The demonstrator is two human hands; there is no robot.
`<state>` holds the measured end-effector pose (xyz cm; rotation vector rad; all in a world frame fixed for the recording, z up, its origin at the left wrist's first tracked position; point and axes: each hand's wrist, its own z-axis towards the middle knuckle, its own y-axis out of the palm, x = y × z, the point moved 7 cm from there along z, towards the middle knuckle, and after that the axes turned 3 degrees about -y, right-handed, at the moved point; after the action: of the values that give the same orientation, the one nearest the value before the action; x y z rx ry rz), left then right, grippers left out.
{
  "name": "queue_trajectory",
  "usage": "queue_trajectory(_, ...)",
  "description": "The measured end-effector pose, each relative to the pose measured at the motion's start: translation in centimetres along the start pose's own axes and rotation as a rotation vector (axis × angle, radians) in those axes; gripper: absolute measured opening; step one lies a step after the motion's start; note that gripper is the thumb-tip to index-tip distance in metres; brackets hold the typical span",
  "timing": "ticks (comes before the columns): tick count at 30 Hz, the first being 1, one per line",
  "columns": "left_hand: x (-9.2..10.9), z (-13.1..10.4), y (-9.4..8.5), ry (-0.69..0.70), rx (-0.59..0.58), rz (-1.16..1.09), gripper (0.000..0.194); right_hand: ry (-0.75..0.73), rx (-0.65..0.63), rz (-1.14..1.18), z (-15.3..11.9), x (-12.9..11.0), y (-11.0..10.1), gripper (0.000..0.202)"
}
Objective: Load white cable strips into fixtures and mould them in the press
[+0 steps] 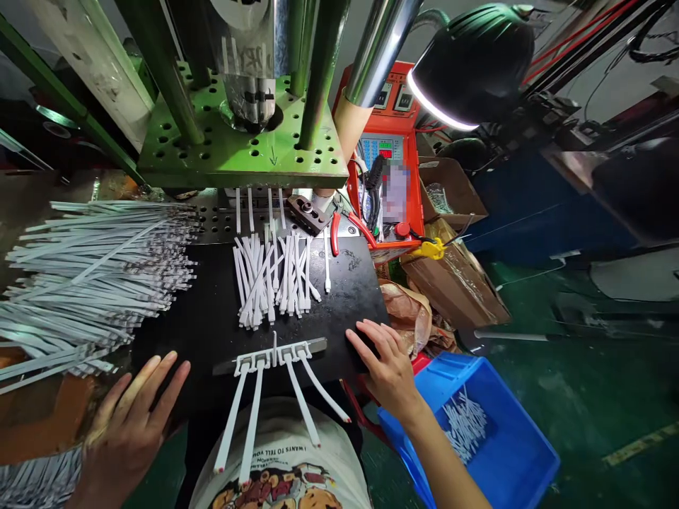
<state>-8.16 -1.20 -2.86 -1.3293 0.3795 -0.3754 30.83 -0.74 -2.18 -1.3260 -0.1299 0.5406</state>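
My left hand (132,417) lies with fingers spread at the left front edge of the black work surface (201,332), holding nothing. At the right front edge rests my right hand (390,364), open, its fingertips on the surface. Between the two hands, a moulded white strip (273,358) lies along a thin metal bar (318,345). Several flat white cables (302,399) run from the strip toward my shirt. Behind it sits a small pile of short white cables (270,279) with connector ends, and a single cable (327,265) lies to its right.
A green press plate (244,159) on posts stands at the back. A large cable heap (100,276) is at left. Red-handled pliers (335,233) lie near an orange control box (408,191). Below right is a blue bin (509,403) with white pieces; a lamp (477,56) hangs above.
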Motion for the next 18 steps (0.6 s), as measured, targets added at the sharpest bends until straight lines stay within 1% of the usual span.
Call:
queue_trajectory(8, 0.4, 0.2, -0.1, 0.009, -0.005, 0.030, 0.075, 0.020, 0.003, 0.006, -0.1, 0.1, 0.3, 0.085)
queue_trajectory(10, 0.3, 0.2, -0.2, -0.003, -0.010, 0.011, 0.073, 0.017, 0.002, 0.008, -0.1, 0.2, 0.0, 0.082)
queue_trajectory(12, 0.3, 0.4, -0.5, -0.012, -0.016, -0.011, 0.069, 0.021, -0.016, 0.026, 0.1, 0.1, -0.4, 0.074)
queue_trajectory(15, 1.2, 1.8, -1.5, 0.024, -0.006, -0.053, 0.066, 0.003, -0.065, 0.175, 1.2, -1.2, -1.1, 0.053)
queue_trajectory(17, 2.4, 3.4, -2.4, 0.068, 0.028, -0.113, 0.068, -0.044, -0.052, 0.336, 2.7, -2.8, -1.5, 0.049)
queue_trajectory(18, 3.0, 4.3, -2.7, 0.083, 0.045, -0.146, 0.066, -0.070, -0.031, 0.408, 3.6, -3.7, -1.6, 0.048)
